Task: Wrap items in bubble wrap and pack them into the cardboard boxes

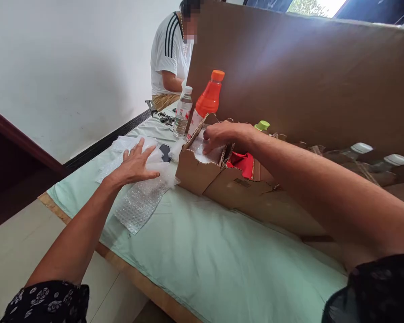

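My left hand (pixel 137 162) hovers with fingers spread over several loose sheets of bubble wrap (pixel 139 206) on the green cloth; it holds nothing. My right hand (pixel 218 136) reaches down into the end compartment of a cardboard box (pixel 197 169) with torn, wavy edges. Its bent fingers are closed on whitish bubble wrap (pixel 198 146) inside that compartment. Part of the fingers and the depth of the compartment are hidden. Beside this box, a neighbouring compartment holds something red (pixel 242 165).
Behind the box stand a clear water bottle (pixel 182 114) and an orange-capped bottle (pixel 208 96). White-capped bottles (pixel 360 150) lie at right, partly behind my forearm. A tall cardboard panel (pixel 289 76) rises behind. Keys (pixel 166 119) lie near a seated person (pixel 170 58).
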`<state>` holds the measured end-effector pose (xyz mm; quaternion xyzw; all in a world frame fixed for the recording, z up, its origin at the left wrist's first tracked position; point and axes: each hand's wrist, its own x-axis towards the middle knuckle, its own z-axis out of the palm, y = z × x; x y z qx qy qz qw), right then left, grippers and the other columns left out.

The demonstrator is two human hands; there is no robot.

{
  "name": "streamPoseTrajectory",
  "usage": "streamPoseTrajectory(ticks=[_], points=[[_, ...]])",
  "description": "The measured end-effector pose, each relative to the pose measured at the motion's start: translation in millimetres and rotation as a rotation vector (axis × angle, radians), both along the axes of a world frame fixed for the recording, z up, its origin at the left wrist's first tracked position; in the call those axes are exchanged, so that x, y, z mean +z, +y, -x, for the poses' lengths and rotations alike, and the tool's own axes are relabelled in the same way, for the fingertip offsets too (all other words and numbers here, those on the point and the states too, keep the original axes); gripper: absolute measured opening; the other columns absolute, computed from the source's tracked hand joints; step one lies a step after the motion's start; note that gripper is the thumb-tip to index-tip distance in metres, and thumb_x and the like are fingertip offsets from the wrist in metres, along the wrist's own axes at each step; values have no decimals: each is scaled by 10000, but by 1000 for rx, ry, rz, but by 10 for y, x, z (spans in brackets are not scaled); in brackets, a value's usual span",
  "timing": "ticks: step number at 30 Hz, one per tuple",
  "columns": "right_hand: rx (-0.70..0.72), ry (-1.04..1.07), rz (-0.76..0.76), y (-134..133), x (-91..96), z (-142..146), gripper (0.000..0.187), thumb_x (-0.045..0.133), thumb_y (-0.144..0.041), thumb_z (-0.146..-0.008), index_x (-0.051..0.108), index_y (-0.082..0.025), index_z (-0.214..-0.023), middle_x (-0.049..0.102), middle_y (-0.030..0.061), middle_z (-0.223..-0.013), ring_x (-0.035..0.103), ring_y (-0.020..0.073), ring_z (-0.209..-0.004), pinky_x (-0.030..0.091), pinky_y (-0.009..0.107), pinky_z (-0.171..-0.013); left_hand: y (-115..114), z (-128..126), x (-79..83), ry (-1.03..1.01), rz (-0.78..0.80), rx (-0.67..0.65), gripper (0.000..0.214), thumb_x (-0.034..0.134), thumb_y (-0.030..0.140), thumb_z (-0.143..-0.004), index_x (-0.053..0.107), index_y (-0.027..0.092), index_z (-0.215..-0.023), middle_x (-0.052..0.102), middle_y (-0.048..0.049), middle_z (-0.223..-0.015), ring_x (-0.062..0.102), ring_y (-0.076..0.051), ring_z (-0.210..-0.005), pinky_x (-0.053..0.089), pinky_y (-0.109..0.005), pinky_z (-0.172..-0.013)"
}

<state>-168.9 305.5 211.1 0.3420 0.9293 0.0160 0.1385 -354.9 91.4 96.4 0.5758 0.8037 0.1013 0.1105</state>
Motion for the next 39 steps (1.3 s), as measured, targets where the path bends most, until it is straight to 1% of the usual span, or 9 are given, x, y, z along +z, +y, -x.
streamPoseTrajectory(ticks=[6, 10, 14, 18, 21, 24, 30, 33, 39], points=[[3, 29, -88, -135, 93, -41, 53, 759, -156, -825, 761, -206, -842, 778, 91, -965, 696, 290, -1021, 511, 412, -902, -687, -136, -210, 27, -313, 138, 851, 720, 481, -873, 376, 178, -1591, 156, -261, -1737, 194, -434, -1611, 235, -657, -1234], [-27, 595, -275, -425, 587, -286, 103, 643, -211, -906, 740, -186, -881, 759, 90, -935, 687, 236, -883, 536, 357, -786, -1225, -423, -629, 67, -414, 196, 792, 672, 524, -882, 411, 186, -1549, 336, -243, -1675, 341, -429, -1542, 288, -637, -1212], [276, 1037, -391, -922, 941, -182, 173, 575, -261, -938, 725, -181, -965, 735, 74, -1017, 673, 204, -930, 526, 325, -806, -1398, -551, -913, 21, -396, 328, 724, 616, 470, -899, 432, 156, -1526, 625, -217, -1440, 525, -410, -1398, 368, -604, -1162], [351, 603, -254, -1117, 704, 337, 197, 551, -222, -962, 732, -160, -1010, 739, 57, -1014, 658, 192, -954, 476, 308, -861, -1361, -538, -968, -47, -405, 397, 644, 590, 405, -897, 506, 137, -1477, 727, -183, -1261, 665, -368, -1161, 444, -561, -1089], [324, 245, -125, -965, 356, 645, 169, 678, -187, -898, 747, -183, -1052, 764, 41, -1075, 651, 211, -1022, 467, 319, -907, -1363, -537, -965, -79, -430, 404, 627, 601, 388, -887, 526, 169, -1469, 753, -145, -1193, 694, -330, -1033, 471, -539, -1056], [282, 161, -75, -799, 180, 668, 245, 767, -183, -832, 761, -184, -1078, 779, 51, -1079, 661, 227, -1031, 484, 327, -886, -1402, -548, -964, -110, -429, 412, 625, 597, 397, -879, 542, 168, -1458, 760, -134, -1143, 698, -311, -946, 498, -525, -1018], [234, 333, -78, -976, 457, 38, 163, 651, -191, -919, 777, -156, -1016, 768, 78, -964, 686, 250, -988, 489, 380, -910, -1388, -472, -825, -170, -430, 380, 557, 511, 358, -878, 616, 144, -1382, 752, -97, -1010, 664, -249, -761, 544, -438, -906], [176, 385, -33, -1181, 548, -402, 195, 624, -258, -944, 793, -212, -1031, 774, 49, -953, 706, 244, -941, 508, 388, -894, -1249, -283, -653, -40, -476, 356, 530, 489, 332, -898, 624, 148, -1376, 754, -100, -1022, 682, -273, -847, 515, -455, -971], [127, 519, 40, -1588, 315, -1496, 243, 592, -444, -917, 798, -369, -1021, 792, 26, -1120, 714, 314, -1114, 525, 504, -1041, -979, 23, -411, 153, -419, 375, 535, 550, 270, -887, 607, 132, -1401, 718, -187, -1188, 611, -389, -1203, 400, -574, -1122]])
